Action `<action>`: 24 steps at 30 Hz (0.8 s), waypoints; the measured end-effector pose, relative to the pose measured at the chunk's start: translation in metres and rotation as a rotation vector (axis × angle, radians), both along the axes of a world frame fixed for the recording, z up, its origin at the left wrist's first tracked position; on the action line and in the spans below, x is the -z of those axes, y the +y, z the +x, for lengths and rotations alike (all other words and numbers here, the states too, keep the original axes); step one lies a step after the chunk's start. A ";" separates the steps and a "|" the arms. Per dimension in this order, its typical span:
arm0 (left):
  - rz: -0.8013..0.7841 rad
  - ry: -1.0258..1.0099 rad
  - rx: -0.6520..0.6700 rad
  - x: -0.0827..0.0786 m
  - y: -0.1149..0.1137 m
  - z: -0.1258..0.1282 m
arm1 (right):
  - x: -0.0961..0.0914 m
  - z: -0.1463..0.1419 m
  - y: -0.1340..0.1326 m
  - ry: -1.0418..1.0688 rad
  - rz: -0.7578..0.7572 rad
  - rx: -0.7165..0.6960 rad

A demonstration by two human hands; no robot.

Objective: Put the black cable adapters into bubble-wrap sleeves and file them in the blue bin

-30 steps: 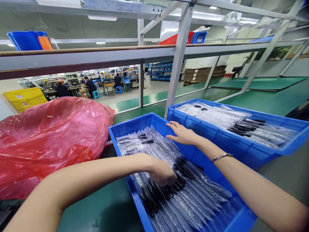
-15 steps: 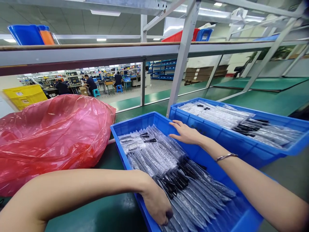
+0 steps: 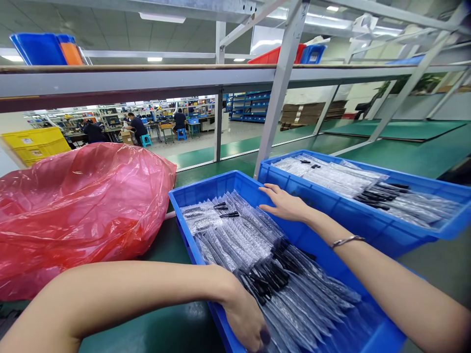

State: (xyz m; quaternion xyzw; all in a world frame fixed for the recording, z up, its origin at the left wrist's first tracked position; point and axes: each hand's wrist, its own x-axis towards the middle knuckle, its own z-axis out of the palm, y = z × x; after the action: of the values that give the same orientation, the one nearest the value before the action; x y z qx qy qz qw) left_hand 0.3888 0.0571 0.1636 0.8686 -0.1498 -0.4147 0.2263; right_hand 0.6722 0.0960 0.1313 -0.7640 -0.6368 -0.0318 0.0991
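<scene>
A blue bin [image 3: 206,189] in front of me holds several long clear plastic packets [image 3: 257,245] with black parts inside. My left hand [image 3: 247,321] curls down over the bin's near left rim, fingers bent among the packets at the frame's bottom edge. What it grips, if anything, is hidden. My right hand [image 3: 285,203] lies flat with fingers stretched out on the bin's far right rim, next to a second blue bin [image 3: 331,206]. A thin bracelet [image 3: 346,240] circles my right wrist.
The second bin holds more packets [image 3: 349,179]. A large red plastic bag [image 3: 81,206] bulges at the left on the green table [image 3: 172,323]. A grey metal post [image 3: 275,93] and shelf [image 3: 147,81] stand behind the bins. Seated people work at distant benches [image 3: 138,127].
My left hand has slid from the middle of the packets toward me, down to the bin's near left rim. My right hand has stayed on the far rim.
</scene>
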 end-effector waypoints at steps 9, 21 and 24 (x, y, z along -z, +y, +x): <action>0.239 -0.363 0.108 0.003 -0.012 -0.002 | -0.002 -0.002 -0.001 0.002 0.001 -0.011; 0.223 -0.238 0.003 -0.009 -0.012 0.011 | -0.005 -0.005 -0.001 0.001 -0.009 0.011; 0.270 -0.205 0.041 -0.010 -0.019 0.019 | -0.006 -0.006 -0.002 0.005 -0.014 0.012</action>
State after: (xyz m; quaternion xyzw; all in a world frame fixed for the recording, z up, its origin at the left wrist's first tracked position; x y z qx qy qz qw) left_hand 0.4075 0.0385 0.1740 0.9255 -0.1327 -0.3450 0.0825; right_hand 0.6660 0.0943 0.1377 -0.7686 -0.6321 -0.0259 0.0950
